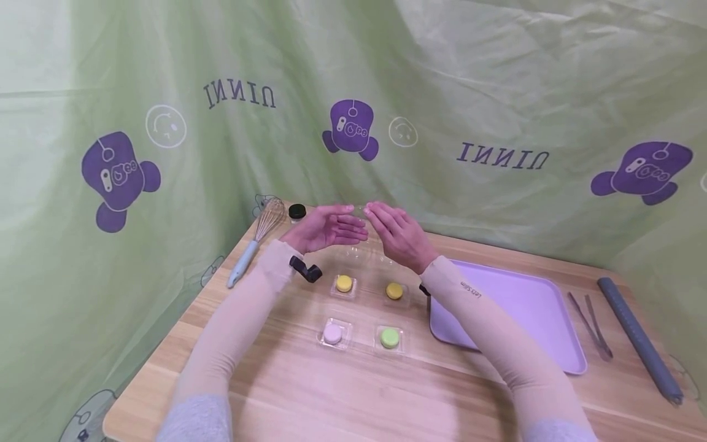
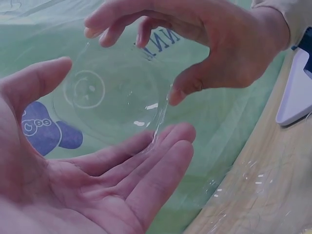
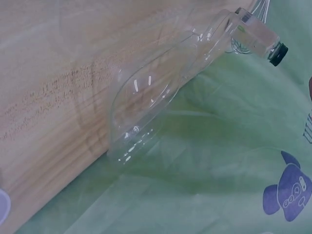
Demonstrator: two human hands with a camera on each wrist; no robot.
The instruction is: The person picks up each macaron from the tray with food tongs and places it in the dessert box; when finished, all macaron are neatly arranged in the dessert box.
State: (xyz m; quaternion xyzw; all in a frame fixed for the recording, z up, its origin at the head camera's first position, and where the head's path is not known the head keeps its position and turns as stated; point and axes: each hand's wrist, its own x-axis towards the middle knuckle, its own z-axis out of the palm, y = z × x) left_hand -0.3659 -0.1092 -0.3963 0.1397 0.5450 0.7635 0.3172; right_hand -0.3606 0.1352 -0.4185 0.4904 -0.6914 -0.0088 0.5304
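Observation:
Both hands are raised over the far side of the wooden table [image 1: 309,393]. My right hand [image 1: 394,236] [image 2: 209,48] curls thumb and fingers round the rim of a clear round plastic lid [image 2: 117,92] [image 1: 358,215]. My left hand [image 1: 326,228] [image 2: 122,170] lies palm up with straight fingers, and the lid's lower edge touches its fingertips. Below the hands sit a yellow macaron [image 1: 344,283], an orange one [image 1: 394,291], a pink one [image 1: 332,334] and a green one [image 1: 389,337], each in a small clear tray. The right wrist view shows no hand, only a clear plastic shell [image 3: 146,97] at the table's edge.
A lilac tray [image 1: 513,307] lies to the right, with metal tongs [image 1: 591,316] and a grey rolling pin [image 1: 637,331] beyond it. A whisk [image 1: 259,239] and a black-capped jar [image 1: 297,212] [image 3: 258,34] stand at the back left. Green cloth walls the table.

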